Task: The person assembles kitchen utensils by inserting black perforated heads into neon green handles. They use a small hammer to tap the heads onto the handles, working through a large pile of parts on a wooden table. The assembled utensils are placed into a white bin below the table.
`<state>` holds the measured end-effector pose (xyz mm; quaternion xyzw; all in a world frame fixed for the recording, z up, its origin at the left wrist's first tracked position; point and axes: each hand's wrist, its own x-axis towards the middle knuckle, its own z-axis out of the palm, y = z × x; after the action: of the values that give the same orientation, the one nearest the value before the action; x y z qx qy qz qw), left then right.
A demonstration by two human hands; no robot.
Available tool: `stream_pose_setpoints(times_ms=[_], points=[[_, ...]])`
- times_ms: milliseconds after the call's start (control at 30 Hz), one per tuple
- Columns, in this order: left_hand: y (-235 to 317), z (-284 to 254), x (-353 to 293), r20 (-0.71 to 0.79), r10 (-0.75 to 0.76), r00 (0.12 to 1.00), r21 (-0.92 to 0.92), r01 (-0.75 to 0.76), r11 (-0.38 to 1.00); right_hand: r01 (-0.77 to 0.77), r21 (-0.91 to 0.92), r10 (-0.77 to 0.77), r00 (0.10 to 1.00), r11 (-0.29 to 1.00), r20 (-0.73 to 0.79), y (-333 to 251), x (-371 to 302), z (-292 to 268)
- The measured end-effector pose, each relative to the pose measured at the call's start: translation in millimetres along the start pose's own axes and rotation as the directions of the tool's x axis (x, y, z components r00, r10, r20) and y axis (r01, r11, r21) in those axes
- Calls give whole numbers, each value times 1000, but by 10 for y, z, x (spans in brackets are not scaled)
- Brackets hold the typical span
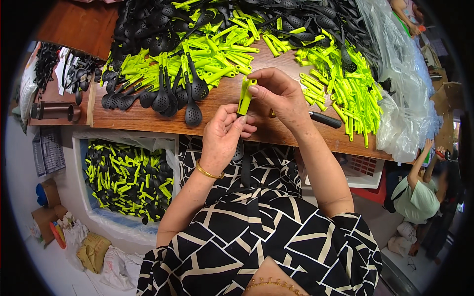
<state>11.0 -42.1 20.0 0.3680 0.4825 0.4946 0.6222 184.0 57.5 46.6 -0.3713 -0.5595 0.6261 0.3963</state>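
Note:
My left hand (224,130) is closed around the thin neck of a black kitchen spoon, whose bowl (238,150) hangs below the fingers, partly hidden. My right hand (281,96) pinches a lime-green handle piece (246,96) near its top. That piece stands upright over the spoon's neck, its lower end at the left fingertips. Whether it is fully seated I cannot tell. Left of my hands, several black slotted spoons (193,114) lie with their bowls toward the table's near edge. More lime-green handles (358,101) are heaped to the right.
A dark-handled tool (325,120) lies on the wooden table (148,118) beside my right wrist. Black utensils (296,22) pile up at the back. A lined bin (176,163) of green-and-black utensils stands below left. Clear plastic sheeting (395,98) covers the right edge. Another person (417,197) is at far right.

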Motion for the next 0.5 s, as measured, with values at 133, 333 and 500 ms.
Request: stream_pose_setpoints(times_ms=[133, 333, 500], points=[[25, 53, -9, -9, 12, 1000, 18, -12, 1000, 21, -59, -24, 999, 998, -46, 80, -26, 15], [-53, -9, -13, 10, 1, 1000, 26, -1, 1000, 258, -516, -317, 948, 817, -29, 5, -122, 57], [-179, -121, -363, -40, -211, 977, -79, 208, 975, 143, -667, -223, 974, 731, -35, -127, -398, -208]])
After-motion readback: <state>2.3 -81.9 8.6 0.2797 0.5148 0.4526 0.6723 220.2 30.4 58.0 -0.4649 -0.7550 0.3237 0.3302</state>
